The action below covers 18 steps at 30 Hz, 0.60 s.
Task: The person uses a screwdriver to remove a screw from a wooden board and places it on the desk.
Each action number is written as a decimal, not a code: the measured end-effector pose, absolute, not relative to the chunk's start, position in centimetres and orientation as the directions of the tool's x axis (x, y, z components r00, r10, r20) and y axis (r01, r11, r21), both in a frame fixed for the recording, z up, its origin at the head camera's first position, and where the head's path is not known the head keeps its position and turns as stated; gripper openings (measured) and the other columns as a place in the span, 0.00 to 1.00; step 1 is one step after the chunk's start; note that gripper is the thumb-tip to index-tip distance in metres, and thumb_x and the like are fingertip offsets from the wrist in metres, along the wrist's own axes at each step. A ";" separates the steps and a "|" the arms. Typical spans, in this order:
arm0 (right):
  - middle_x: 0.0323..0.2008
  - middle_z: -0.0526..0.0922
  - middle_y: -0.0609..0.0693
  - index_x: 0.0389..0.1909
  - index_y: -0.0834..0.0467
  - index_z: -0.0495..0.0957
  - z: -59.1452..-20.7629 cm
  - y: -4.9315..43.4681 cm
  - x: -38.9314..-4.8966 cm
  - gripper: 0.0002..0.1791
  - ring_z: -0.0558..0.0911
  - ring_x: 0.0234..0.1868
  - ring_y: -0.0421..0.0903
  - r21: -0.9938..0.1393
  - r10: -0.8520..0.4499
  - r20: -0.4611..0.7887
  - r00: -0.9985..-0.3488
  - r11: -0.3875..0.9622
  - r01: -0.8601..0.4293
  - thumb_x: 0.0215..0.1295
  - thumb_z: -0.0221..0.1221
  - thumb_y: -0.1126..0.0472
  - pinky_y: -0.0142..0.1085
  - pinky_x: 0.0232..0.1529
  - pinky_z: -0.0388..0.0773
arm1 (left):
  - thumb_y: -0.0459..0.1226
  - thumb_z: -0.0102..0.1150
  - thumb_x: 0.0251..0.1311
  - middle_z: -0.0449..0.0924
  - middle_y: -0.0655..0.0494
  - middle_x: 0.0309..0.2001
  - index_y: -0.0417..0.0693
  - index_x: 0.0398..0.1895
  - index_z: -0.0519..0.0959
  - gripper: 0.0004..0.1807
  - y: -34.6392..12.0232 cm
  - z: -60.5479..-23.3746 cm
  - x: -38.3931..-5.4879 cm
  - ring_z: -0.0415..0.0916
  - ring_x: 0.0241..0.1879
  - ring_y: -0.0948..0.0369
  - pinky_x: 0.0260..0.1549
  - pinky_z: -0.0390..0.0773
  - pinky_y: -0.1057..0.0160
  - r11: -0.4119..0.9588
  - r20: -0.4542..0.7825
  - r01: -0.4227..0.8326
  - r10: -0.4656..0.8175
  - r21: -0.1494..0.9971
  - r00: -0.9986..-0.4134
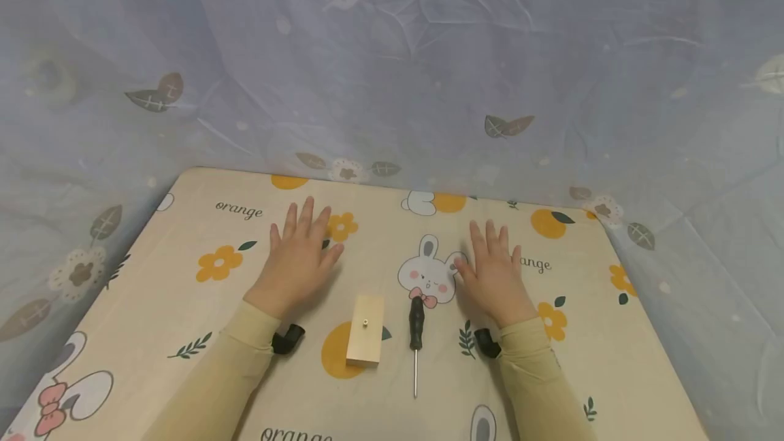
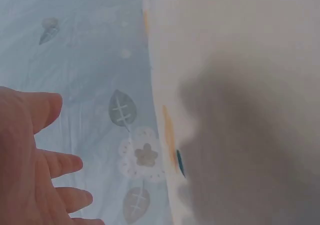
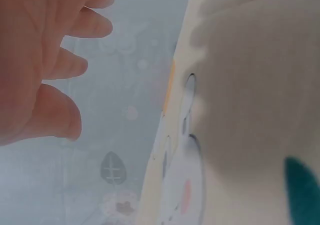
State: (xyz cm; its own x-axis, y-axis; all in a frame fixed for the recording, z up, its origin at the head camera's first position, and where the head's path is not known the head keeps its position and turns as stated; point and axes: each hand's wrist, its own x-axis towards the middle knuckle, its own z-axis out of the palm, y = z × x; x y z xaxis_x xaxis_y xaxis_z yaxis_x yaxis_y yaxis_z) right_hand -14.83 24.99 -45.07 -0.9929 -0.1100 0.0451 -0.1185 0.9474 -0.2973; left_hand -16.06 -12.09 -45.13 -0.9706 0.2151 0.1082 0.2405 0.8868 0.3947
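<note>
In the head view a pale wooden block (image 1: 365, 342) lies on the patterned tabletop between the forearms, with a small brass-coloured screw (image 1: 365, 322) standing in its upper face. To its right lies a screwdriver (image 1: 416, 324) with a black handle, its metal shaft pointing at the person. My left hand (image 1: 296, 260) is beyond and left of the block, palm down, fingers spread and holding nothing. Beyond and right of the screwdriver, my right hand (image 1: 495, 276) is likewise spread, palm down and without an object. Both wrist views show the fingers extended over the cloth, touching neither item.
A cream tablecloth (image 1: 245, 373) printed with oranges, flowers and rabbits covers the table. Behind and beside it hangs a bluish curtain (image 1: 392, 73) with leaf prints, meeting the table's far edge. Black wrist devices (image 1: 288, 339) sit under both cuffs.
</note>
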 end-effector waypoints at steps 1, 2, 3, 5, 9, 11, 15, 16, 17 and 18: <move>0.87 0.42 0.67 0.89 0.56 0.45 -45.0 25.0 -14.9 0.45 0.37 0.87 0.73 -0.305 -0.114 0.044 -0.993 0.944 -0.122 0.83 0.53 0.44 0.78 0.82 0.37 | 0.58 0.47 0.81 0.37 0.38 0.89 0.48 0.88 0.52 0.42 -12.1 -45.0 -16.1 0.34 0.87 0.33 0.76 0.44 0.15 0.880 0.104 0.245 0.222 0.407 -0.969; 0.87 0.42 0.67 0.89 0.56 0.44 -44.9 25.0 -14.9 0.45 0.37 0.87 0.72 -0.318 -0.121 0.042 -0.992 0.940 -0.127 0.83 0.53 0.44 0.77 0.82 0.38 | 0.58 0.47 0.81 0.37 0.38 0.89 0.48 0.88 0.52 0.42 -12.0 -44.8 -16.1 0.34 0.87 0.33 0.76 0.45 0.15 0.872 0.101 0.252 0.231 0.420 -0.968; 0.87 0.42 0.67 0.89 0.55 0.44 -44.8 25.0 -14.9 0.45 0.38 0.87 0.72 -0.333 -0.128 0.039 -0.991 0.933 -0.134 0.83 0.53 0.45 0.77 0.83 0.40 | 0.58 0.47 0.81 0.37 0.39 0.89 0.48 0.88 0.52 0.42 -12.0 -44.6 -16.1 0.35 0.87 0.33 0.76 0.46 0.15 0.863 0.099 0.260 0.241 0.433 -0.966; 0.88 0.42 0.66 0.89 0.55 0.42 -44.5 25.0 -14.8 0.45 0.40 0.87 0.72 -0.363 -0.148 0.037 -0.988 0.920 -0.151 0.84 0.52 0.44 0.74 0.83 0.44 | 0.57 0.48 0.81 0.37 0.39 0.89 0.49 0.88 0.51 0.42 -11.9 -44.3 -16.0 0.36 0.87 0.33 0.76 0.47 0.16 0.844 0.098 0.278 0.262 0.460 -0.960; 0.88 0.43 0.61 0.90 0.50 0.38 -43.9 24.9 -14.6 0.45 0.44 0.88 0.69 -0.427 -0.190 0.041 -0.981 0.884 -0.189 0.85 0.51 0.42 0.69 0.84 0.53 | 0.56 0.50 0.81 0.38 0.39 0.89 0.47 0.88 0.52 0.43 -11.7 -43.8 -15.6 0.38 0.87 0.34 0.77 0.51 0.18 0.796 0.112 0.320 0.307 0.515 -0.945; 0.89 0.44 0.59 0.90 0.49 0.37 -43.7 24.8 -14.4 0.45 0.47 0.88 0.67 -0.458 -0.208 0.050 -0.977 0.864 -0.207 0.85 0.51 0.43 0.66 0.85 0.55 | 0.56 0.51 0.80 0.38 0.39 0.89 0.46 0.88 0.52 0.43 -11.6 -43.6 -15.3 0.40 0.87 0.34 0.79 0.52 0.22 0.768 0.114 0.335 0.327 0.545 -0.938; 0.88 0.50 0.55 0.90 0.47 0.39 -43.4 24.6 -14.1 0.46 0.56 0.87 0.62 -0.520 -0.225 0.063 -0.972 0.824 -0.225 0.84 0.54 0.45 0.62 0.86 0.57 | 0.56 0.53 0.79 0.39 0.41 0.89 0.46 0.88 0.51 0.45 -11.5 -43.4 -14.5 0.41 0.88 0.38 0.84 0.53 0.31 0.704 0.101 0.343 0.363 0.621 -0.926; 0.88 0.51 0.55 0.90 0.47 0.40 -43.3 24.5 -13.9 0.46 0.60 0.85 0.63 -0.537 -0.229 0.066 -0.971 0.812 -0.228 0.83 0.55 0.46 0.62 0.85 0.60 | 0.56 0.54 0.79 0.39 0.43 0.89 0.46 0.88 0.50 0.45 -11.4 -43.3 -14.2 0.41 0.88 0.39 0.85 0.53 0.32 0.690 0.095 0.342 0.370 0.638 -0.924; 0.88 0.52 0.54 0.90 0.46 0.41 -43.3 24.4 -13.8 0.46 0.64 0.83 0.64 -0.554 -0.226 0.065 -0.972 0.802 -0.224 0.83 0.56 0.47 0.61 0.84 0.63 | 0.56 0.54 0.79 0.39 0.44 0.89 0.47 0.89 0.49 0.46 -11.4 -43.3 -14.0 0.41 0.88 0.41 0.85 0.52 0.34 0.676 0.091 0.341 0.377 0.653 -0.922; 0.88 0.53 0.53 0.90 0.45 0.41 -43.3 24.3 -13.7 0.46 0.67 0.82 0.64 -0.573 -0.228 0.063 -0.972 0.789 -0.222 0.82 0.57 0.47 0.60 0.82 0.67 | 0.57 0.55 0.79 0.39 0.45 0.89 0.48 0.89 0.49 0.46 -11.4 -43.2 -13.7 0.41 0.88 0.42 0.85 0.52 0.35 0.662 0.088 0.341 0.384 0.668 -0.919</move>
State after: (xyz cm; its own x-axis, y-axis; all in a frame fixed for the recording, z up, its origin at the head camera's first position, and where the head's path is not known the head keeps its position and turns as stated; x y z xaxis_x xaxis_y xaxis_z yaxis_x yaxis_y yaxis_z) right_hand -13.69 24.26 -43.34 -0.9716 -0.2281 0.0627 -0.2222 0.7891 -0.5727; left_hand -13.73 -11.38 -43.18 -0.9192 0.3837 0.0884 0.3405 0.6619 0.6677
